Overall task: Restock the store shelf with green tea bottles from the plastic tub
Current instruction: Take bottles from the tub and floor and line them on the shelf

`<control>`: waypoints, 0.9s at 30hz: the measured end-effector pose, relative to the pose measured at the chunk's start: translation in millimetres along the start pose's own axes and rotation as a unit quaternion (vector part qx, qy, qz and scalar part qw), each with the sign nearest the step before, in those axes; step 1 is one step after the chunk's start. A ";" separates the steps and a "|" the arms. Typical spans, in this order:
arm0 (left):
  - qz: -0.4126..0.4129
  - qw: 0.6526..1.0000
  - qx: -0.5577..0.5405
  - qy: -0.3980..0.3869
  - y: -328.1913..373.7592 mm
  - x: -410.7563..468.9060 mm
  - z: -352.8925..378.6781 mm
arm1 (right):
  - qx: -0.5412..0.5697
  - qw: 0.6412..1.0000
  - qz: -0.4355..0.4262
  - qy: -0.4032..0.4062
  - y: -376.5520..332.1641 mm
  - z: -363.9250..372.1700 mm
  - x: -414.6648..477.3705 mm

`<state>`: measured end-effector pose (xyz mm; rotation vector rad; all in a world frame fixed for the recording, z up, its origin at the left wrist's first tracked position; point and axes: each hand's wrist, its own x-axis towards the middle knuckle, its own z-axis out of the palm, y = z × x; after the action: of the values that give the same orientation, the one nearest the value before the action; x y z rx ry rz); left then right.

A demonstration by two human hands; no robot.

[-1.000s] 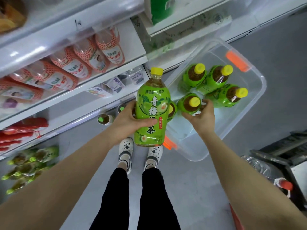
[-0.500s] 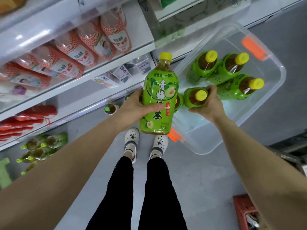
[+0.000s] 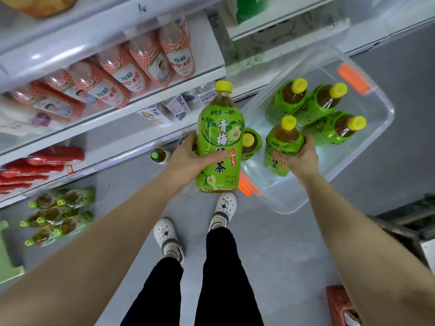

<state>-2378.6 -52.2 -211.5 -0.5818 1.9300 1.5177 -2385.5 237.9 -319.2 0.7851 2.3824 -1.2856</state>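
My left hand [image 3: 188, 158] grips a large green tea bottle [image 3: 219, 142] with a yellow cap, held upright in front of the low shelves. My right hand [image 3: 299, 158] is closed around a second green tea bottle [image 3: 283, 147], lifted above the clear plastic tub [image 3: 367, 147] on the floor. Three more green tea bottles [image 3: 317, 107] lie in the tub's far part, and another one [image 3: 251, 142] shows partly behind the left-hand bottle.
White store shelves [image 3: 164, 90] on the left carry red-netted bottles [image 3: 146, 67] and red packs [image 3: 35, 168]. Small green bottles [image 3: 56, 215] sit at the lowest level. My feet in white clogs [image 3: 221, 208] stand by the tub. A red stool [image 3: 339, 307] is at bottom right.
My right hand closed on a bottle in the tub and raised it upright out of the group. The left-hand bottle stayed about where it was; the view shifted slightly.
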 end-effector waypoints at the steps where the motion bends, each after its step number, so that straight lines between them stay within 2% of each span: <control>1: 0.001 1.000 -0.016 -0.002 -0.3 -6.0 -1.4 | 0.033 0.999 0.007 0.019 -4.0 -3.4 -8.7; 5: 0.021 0.998 -0.067 -0.003 2.2 -36.3 -11.2 | 0.125 0.990 -0.017 0.066 -31.1 -25.1 -51.4; 9: 0.064 0.991 -0.120 -0.008 1.2 -73.0 -29.5 | 0.163 0.980 -0.088 0.071 -70.1 -36.9 -112.0; 14: 0.129 0.980 -0.154 0.006 -5.8 -138.3 -72.5 | 0.142 0.973 -0.167 0.072 -130.8 -20.0 -197.6; 19: 0.177 0.970 -0.161 0.052 -32.3 -215.2 -147.5 | 0.111 0.962 -0.246 0.047 -179.8 24.1 -287.1; 27: 0.257 0.938 -0.181 0.146 -87.1 -342.4 -278.9 | 0.074 0.932 -0.352 -0.037 -259.1 114.5 -423.5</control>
<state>-2127.8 -353.7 9.6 -0.4988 2.1501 2.2577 -2201.9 -106.1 8.8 -0.1330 2.6216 -1.7197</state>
